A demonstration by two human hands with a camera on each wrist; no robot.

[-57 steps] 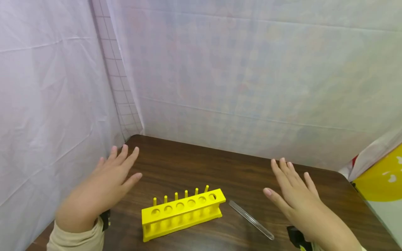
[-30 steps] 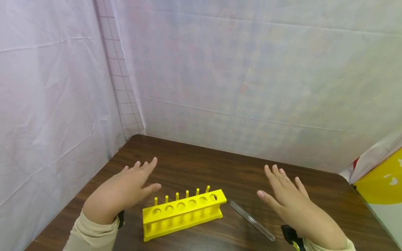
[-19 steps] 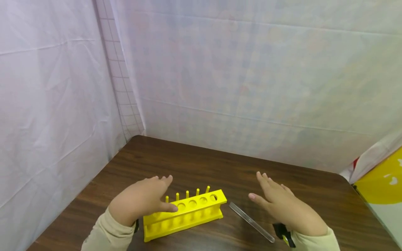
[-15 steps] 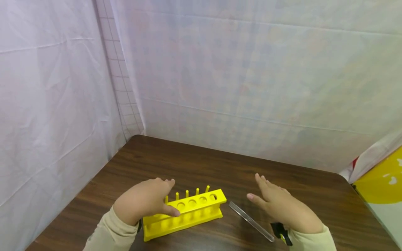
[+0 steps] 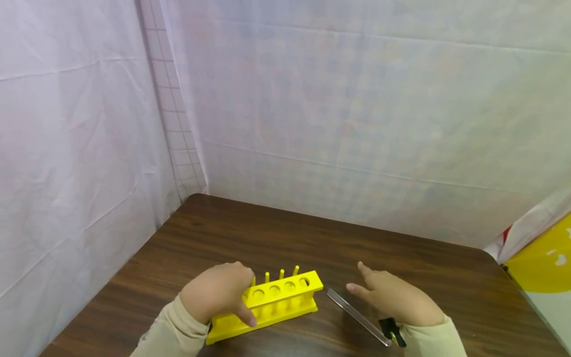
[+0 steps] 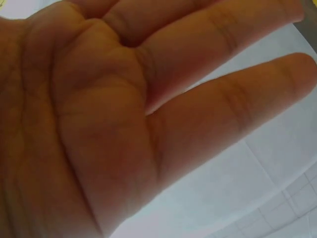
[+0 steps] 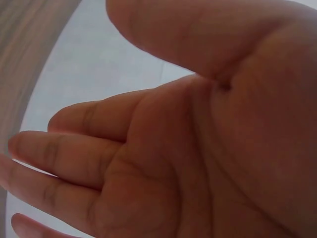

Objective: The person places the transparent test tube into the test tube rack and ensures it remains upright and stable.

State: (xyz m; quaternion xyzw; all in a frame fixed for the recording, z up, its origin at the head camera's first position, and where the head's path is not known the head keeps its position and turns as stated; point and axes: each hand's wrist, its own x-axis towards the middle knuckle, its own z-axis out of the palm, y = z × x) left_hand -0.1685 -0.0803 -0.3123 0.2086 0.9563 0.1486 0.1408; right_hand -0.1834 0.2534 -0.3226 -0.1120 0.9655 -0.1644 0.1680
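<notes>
A yellow test tube rack (image 5: 290,300) stands on the brown table in the head view, with round holes along its top and pegs behind. My left hand (image 5: 218,292) is over its left end, thumb in front of the rack and the other fingers toward its back, hiding that end. In the left wrist view the visible fingers (image 6: 237,99) are extended. A clear test tube (image 5: 357,316) lies slantwise on the table, right of the rack. Just right of the tube, my right hand (image 5: 394,296) hovers with nothing in it; its fingers (image 7: 64,153) are straight in the right wrist view.
The dark wood-grain table (image 5: 276,233) has rounded far corners. White curtains (image 5: 339,109) hang behind it and along the left (image 5: 67,148). At the right edge is a yellow patterned surface (image 5: 542,267). A dark strap (image 5: 391,331) is on the right wrist.
My left hand has come rightward and down from the table's left side to the rack's left end. My right hand has moved left and down toward the tube. Rack and tube stay put.
</notes>
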